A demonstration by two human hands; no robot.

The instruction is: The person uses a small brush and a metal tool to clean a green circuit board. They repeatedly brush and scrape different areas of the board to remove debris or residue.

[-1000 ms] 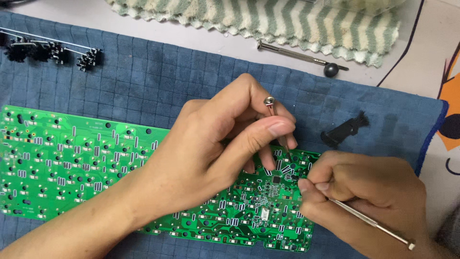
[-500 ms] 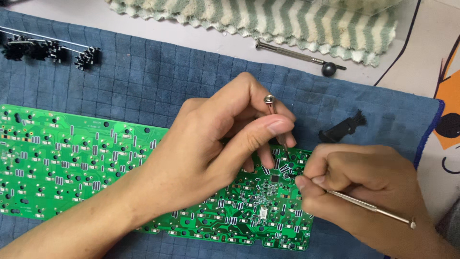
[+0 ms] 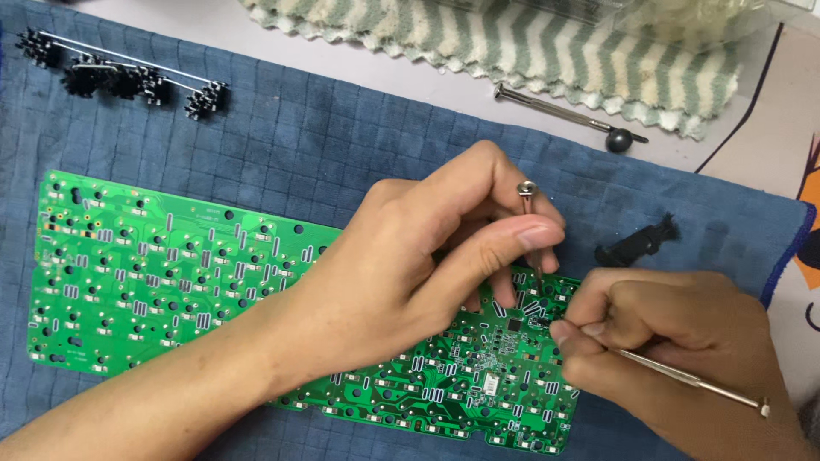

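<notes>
Left hand point(image 3: 410, 273) and right hand point(image 3: 675, 354) each pinching a thin metal tool over the green circuit board point(image 3: 171, 273), spare screwdriver point(image 3: 568, 115) beyond.

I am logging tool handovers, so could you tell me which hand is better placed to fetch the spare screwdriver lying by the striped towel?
Probably the left hand: its fingers lie nearer the spare screwdriver. The right hand sits lower, beside the green circuit board. Both already grip thin metal tools.

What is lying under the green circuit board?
The green circuit board lies on a blue grid-textured cloth, which shows all round it. Whatever is directly beneath the board is covered; both hands hide its right-middle part.
</notes>
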